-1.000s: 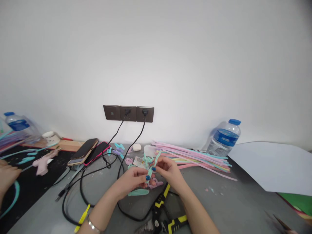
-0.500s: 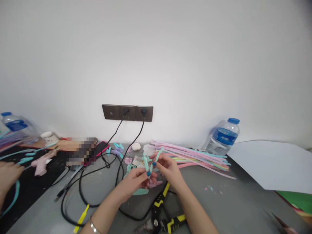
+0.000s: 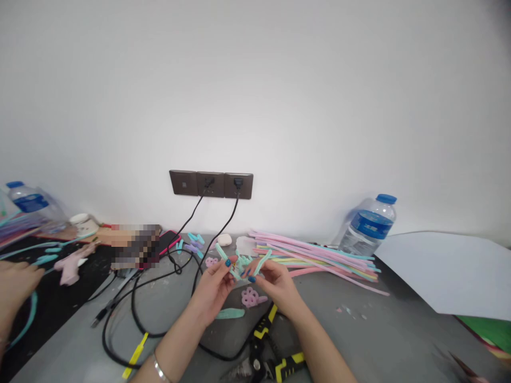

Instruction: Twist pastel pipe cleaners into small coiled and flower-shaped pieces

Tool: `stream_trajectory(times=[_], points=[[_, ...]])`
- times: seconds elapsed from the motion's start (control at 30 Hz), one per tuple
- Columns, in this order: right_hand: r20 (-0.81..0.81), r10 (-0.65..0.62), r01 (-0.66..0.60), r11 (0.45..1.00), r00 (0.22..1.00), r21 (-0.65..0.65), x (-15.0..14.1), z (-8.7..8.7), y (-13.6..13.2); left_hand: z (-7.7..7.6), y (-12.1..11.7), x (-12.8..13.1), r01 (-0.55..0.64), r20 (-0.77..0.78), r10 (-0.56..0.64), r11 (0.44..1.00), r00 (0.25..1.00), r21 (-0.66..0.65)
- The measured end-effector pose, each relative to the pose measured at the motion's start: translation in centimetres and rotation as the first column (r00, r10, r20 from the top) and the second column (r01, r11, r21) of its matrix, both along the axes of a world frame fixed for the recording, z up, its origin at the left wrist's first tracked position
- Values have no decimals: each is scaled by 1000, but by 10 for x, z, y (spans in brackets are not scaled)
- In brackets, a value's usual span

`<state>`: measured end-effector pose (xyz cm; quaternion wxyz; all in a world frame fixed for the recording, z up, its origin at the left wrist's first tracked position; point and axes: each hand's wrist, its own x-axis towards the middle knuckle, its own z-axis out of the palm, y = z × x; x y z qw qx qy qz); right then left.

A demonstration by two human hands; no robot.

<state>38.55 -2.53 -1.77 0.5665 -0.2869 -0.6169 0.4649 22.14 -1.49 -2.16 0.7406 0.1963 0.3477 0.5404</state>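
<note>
A mint-green pipe cleaner (image 3: 264, 259) bent into a wide V is held between my two hands above the grey table. My left hand (image 3: 215, 284) pinches its left part between thumb and fingers. With thumb and fingertips, my right hand (image 3: 276, 284) grips the right part. More mint-green pipe cleaner pieces (image 3: 242, 260) show behind the fingertips, partly hidden. Just below the hands lie a pink pipe-cleaner flower (image 3: 250, 297) and a flat mint-green piece (image 3: 230, 314). Black-and-yellow wire pliers (image 3: 257, 351) rest open between my forearms.
A bundle of pastel pipe cleaners (image 3: 319, 255) lies behind my right hand, near a water bottle (image 3: 369, 226) and white paper (image 3: 443, 271). Black cables (image 3: 133, 298) loop on the left. At far left is another person's hand (image 3: 18, 290); a phone (image 3: 166, 244) lies nearby.
My hands have moved apart, the left one leftward, and the mint-green pipe cleaner has spread into a wider V. The pink flower below is now uncovered.
</note>
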Motion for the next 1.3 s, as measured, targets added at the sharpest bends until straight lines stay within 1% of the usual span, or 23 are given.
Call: stream_trajectory(times=[0.13,0.23,0.3,0.37,0.5,0.6,0.73,0.83,0.93,1.1,1.2,1.3], points=[[-59,-34,34,999,998,-1,2,2,0,0,0,-1,61,-19,-61,998,998,9],[-99,-62,60,998,993,-19,3,1,1,0,0,-2,129,-54,-126,990,991,52],[-105,-83,79,996,991,-39,4,0,2,2,-2,-2,196,-84,-189,977,978,89],[-110,-97,93,995,989,-41,5,0,2,3,-5,-2,287,-109,-274,949,956,132],[-126,-64,66,998,990,10,5,3,1,4,-9,-5,465,-152,-441,862,884,203],[-124,-10,13,1000,992,26,5,6,-2,5,-12,-7,549,-190,-518,814,834,188],[-114,64,-67,998,991,-18,4,5,-2,6,-15,-7,630,-210,-599,764,773,138],[-137,72,-81,995,988,-61,3,2,-1,5,-16,-6,635,-198,-606,757,771,153],[-150,6,-23,993,989,-112,3,0,1,4,-16,-4,614,-207,-582,771,787,167],[-52,-76,65,978,996,-198,5,-1,5,9,-13,-3,552,-334,-476,813,813,186],[-15,-109,104,978,994,-183,5,-6,8,7,-9,-4,555,-448,-423,803,788,218],[18,-110,112,978,994,-174,2,-13,11,2,-7,-4,591,-570,-388,774,724,225]])
